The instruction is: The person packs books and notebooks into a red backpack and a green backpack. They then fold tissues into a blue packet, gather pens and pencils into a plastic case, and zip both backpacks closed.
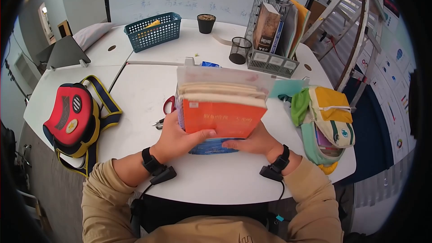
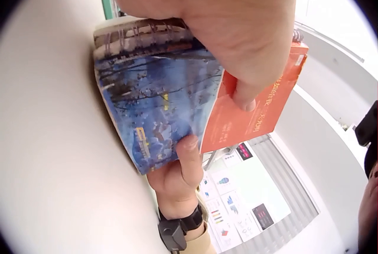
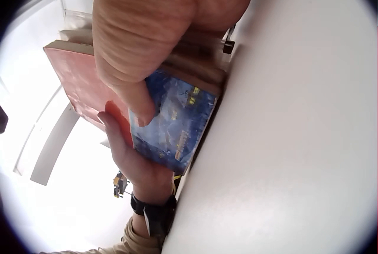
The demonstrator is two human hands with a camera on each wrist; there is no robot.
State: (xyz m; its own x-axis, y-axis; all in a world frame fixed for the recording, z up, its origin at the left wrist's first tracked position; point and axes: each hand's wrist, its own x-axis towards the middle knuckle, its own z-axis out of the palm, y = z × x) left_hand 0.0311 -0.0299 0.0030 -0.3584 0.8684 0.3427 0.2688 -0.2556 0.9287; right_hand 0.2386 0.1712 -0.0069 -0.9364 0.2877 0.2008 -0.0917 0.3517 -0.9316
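Both hands hold an upright stack of books over the near part of the table. The front book [image 1: 222,119] shows orange above and a blue picture below. Several thicker page edges [image 1: 225,92] and a clear plastic folder [image 1: 216,75] stand behind it. My left hand [image 1: 173,139] grips the left side, thumb across the orange cover. From the right, my right hand [image 1: 258,141] grips the stack, thumb on the blue part [image 3: 174,118]. Spiral binding [image 2: 147,35] shows along one side in the left wrist view. The fingers behind the stack are hidden.
Red scissors [image 1: 169,105] lie just left of the stack. A red backpack [image 1: 72,119] is at left, a green-yellow bag [image 1: 326,121] at right. Toward the back stand a teal basket [image 1: 153,33], potted plant [image 1: 206,24], mesh pen cup [image 1: 240,50] and grey file rack [image 1: 272,64].
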